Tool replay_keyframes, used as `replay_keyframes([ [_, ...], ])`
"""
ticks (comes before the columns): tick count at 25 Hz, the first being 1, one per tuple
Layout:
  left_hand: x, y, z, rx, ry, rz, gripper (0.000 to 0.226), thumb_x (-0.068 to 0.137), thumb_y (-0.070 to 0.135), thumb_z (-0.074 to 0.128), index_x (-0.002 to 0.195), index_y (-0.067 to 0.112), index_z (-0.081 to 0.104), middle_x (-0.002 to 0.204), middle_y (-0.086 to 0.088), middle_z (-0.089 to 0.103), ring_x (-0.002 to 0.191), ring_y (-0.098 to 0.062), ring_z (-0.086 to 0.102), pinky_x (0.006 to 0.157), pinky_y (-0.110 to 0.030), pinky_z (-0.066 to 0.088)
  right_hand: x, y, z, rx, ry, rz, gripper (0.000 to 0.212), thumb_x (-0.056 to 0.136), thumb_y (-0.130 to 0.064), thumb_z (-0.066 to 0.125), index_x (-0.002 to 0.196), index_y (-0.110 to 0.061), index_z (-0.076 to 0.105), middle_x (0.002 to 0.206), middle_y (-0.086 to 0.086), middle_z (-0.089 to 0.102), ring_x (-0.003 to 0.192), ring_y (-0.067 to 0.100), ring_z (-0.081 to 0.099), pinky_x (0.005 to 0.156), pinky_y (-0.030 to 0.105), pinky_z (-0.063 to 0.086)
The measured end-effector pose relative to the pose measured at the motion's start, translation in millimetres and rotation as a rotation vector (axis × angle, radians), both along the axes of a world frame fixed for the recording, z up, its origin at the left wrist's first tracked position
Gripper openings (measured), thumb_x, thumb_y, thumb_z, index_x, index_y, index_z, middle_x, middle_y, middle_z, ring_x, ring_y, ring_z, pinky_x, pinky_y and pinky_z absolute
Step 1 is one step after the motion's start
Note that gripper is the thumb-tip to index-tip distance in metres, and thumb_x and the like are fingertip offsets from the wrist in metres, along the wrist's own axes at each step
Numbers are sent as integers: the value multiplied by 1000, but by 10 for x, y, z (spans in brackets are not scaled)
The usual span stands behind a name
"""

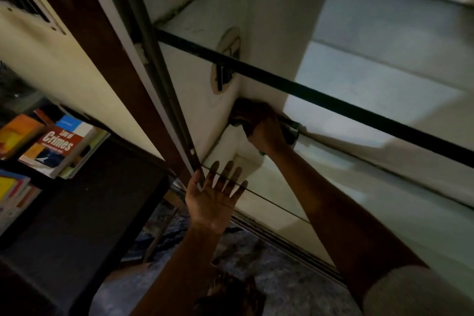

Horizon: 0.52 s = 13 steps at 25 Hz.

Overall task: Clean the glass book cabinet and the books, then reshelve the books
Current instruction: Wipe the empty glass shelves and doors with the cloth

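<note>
Fingers (227, 173) spread, left hand (214, 200) touches glass shelf (282, 209); right hand (266, 131) grips cloth (242, 110).

Right hand (266, 133) grips dark cloth (239, 110) in cabinet (189, 90) corner.

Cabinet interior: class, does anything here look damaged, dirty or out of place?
Yes. Dark grime lines a seam high in the cabinet, and the books lie heaped askew outside it. The right hand grips a cloth in the corner.
</note>
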State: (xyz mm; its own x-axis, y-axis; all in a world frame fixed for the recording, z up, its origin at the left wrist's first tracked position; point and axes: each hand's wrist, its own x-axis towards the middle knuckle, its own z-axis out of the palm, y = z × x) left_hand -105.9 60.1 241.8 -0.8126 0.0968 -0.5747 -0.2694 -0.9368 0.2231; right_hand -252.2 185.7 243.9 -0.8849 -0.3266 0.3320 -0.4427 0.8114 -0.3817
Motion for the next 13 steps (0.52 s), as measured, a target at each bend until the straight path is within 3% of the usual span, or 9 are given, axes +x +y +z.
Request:
replay_keyframes([
  [2, 10, -2, -22, 19, 26, 8, 60, 77, 42, 49, 130, 13, 51, 129, -18, 57, 121, -39, 51, 97, -57, 39, 80, -91, -82, -34, -33, -45, 34, 80, -5, 66, 113, -15, 66, 121, 8, 63, 119, 30, 54, 108, 41, 29],
  [4, 7, -5, -38, 31, 35, 12, 61, 76, 43, 51, 130, 13, 51, 129, -18, 57, 121, -39, 51, 95, -56, 41, 242, -153, -98, -38, -40, -44, 37, 77, -5, 68, 112, -14, 67, 120, 9, 64, 115, 34, 55, 103, 51, 38],
  [8, 25, 8, -18, 14, 23, 10, 61, 75, 42, 53, 129, 14, 53, 127, -15, 59, 120, -36, 52, 95, -53, 41, 582, -227, -91, 22, -11, 86, 29, 75, -12, 55, 100, -11, 71, 102, 12, 69, 95, 40, 59, 80, 46, 53],
  [13, 71, -184, -3, -99, 34, -119, 42, 76, 41, 49, 108, 15, 59, 104, -8, 63, 106, -27, 57, 103, -44, 38, 950, -126, -45, 26, -61, 286, 45, 73, -15, 41, 107, -19, 70, 112, 8, 66, 103, 34, 55, 83, 40, 49],
])
